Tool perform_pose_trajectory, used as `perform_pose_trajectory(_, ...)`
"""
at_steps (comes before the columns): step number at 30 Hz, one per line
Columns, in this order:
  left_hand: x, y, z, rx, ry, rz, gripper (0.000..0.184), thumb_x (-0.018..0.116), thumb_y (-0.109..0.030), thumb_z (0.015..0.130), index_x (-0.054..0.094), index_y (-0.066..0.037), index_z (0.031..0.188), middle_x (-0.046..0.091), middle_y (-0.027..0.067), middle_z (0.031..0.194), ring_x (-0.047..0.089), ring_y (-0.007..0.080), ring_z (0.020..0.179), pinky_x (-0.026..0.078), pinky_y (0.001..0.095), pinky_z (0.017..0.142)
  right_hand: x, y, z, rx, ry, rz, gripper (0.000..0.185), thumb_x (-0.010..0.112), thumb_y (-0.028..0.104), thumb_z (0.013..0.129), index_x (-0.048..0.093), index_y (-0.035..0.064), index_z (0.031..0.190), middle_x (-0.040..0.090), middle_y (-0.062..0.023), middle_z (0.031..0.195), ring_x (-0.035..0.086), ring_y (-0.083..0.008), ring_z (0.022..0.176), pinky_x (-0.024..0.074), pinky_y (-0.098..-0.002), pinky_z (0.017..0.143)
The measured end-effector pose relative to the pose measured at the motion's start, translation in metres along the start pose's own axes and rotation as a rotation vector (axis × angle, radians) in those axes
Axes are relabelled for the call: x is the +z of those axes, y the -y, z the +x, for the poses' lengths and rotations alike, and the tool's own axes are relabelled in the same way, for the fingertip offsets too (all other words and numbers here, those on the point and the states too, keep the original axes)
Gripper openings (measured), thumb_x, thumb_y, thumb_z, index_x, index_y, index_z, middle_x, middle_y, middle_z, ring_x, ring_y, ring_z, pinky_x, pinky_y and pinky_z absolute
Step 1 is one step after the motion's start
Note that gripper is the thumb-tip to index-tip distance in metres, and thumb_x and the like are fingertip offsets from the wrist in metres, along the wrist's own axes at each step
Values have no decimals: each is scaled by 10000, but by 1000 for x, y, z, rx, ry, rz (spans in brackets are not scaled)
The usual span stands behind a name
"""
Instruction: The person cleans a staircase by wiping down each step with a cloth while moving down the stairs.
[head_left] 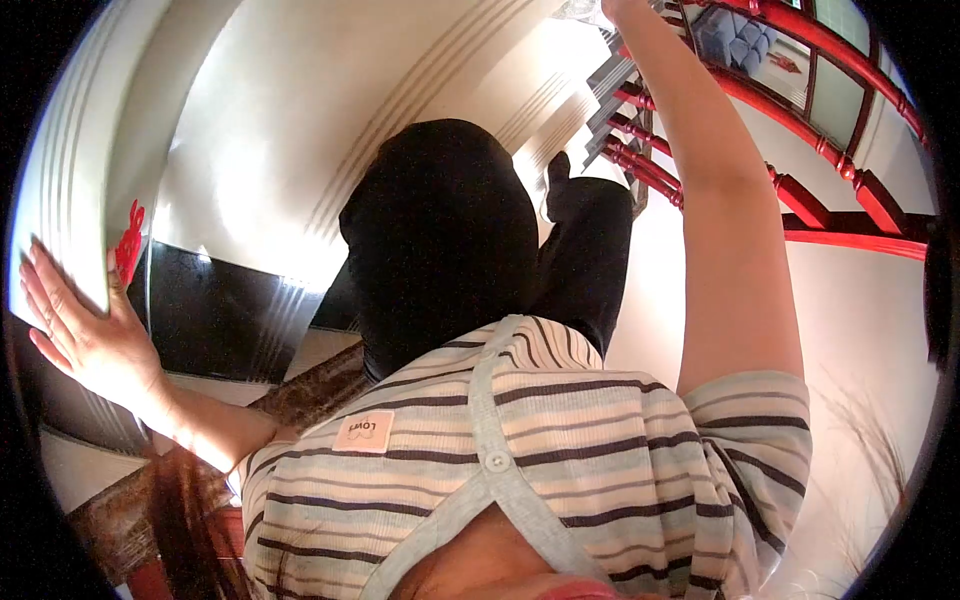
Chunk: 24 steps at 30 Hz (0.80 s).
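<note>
My left hand [95, 330] lies flat with its fingers spread on a pale grooved stair step [75, 190], thumb lifted apart at the step's edge. It holds nothing. Beside the thumb is a red cut-out decoration [130, 240]. My right arm stretches away to the top of the view, where only a small part of my right hand [617, 10] shows. Its fingers are cut off by the frame edge, so what it touches is hidden. Nearest to it are the red wooden balusters [640, 95] of the stair rail.
My bent legs in black trousers [440, 240] fill the middle, over pale steps [270, 130] with dark risers [215, 310]. A curved red handrail [800, 130] runs along the upper right. Beyond it, a blue cushioned sofa [740, 45] shows below.
</note>
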<state>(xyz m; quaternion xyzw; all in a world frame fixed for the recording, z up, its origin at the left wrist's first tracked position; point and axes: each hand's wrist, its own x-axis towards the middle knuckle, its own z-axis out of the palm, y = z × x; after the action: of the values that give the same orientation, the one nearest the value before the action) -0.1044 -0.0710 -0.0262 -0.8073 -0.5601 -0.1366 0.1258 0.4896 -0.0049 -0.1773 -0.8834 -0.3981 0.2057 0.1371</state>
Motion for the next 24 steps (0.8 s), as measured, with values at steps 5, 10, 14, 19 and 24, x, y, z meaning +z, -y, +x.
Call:
perform_pose_trajectory(5, 1, 3, -1, 15, -11, 70, 666, 464, -590, 868, 347, -242, 1424, 384, -8, 1448, 343, 163, 1344, 223, 474, 1108, 12, 1, -2, -172, -16, 414, 930, 614, 421, 846, 60, -7, 1458, 355, -286, 1392, 339, -317, 1316, 284, -318, 1063)
perform_pose_trajectory(10, 2, 3, 0, 100, -88, 158, 680, 492, -568, 870, 356, -185, 1416, 373, 127, 1439, 342, 286, 1339, 251, 552, 1079, 28, -7, -3, -201, -236, 212, 880, 644, 362, 824, 165, -64, 1426, 587, -271, 1098, 580, -306, 1017, 433, -350, 903)
perform_pose_trajectory(14, 26, -50, -53, 196, 22, -103, 524, 528, -268, 915, 373, -61, 1371, 462, 182, 1307, 467, 325, 1200, 387, 509, 992, 20, 16, -27, -239, -232, 418, 860, 660, 333, 811, 201, -88, 1404, 633, -147, 749, 602, -247, 597, 487, -368, 598)
perform_pose_trajectory(19, 82, -171, -94, 271, 467, -344, 517, 499, -189, 919, 351, -111, 1408, 283, 144, 1485, 254, 290, 1384, 198, 485, 1121, 51, 6, -23, -238, -412, 281, 850, 653, 368, 812, 209, -4, 1435, 433, -295, 1296, 426, -406, 1186, 314, -471, 1019)
perform_pose_trajectory(24, 90, -237, -75, 33, 1008, 227, 621, 563, -309, 887, 348, -9, 1385, 293, 257, 1440, 270, 335, 1366, 158, 571, 1102, 30, 28, -50, -154, -430, 399, 806, 612, 443, 832, 230, 110, 1458, 518, -274, 1196, 503, -423, 1101, 385, -495, 948)
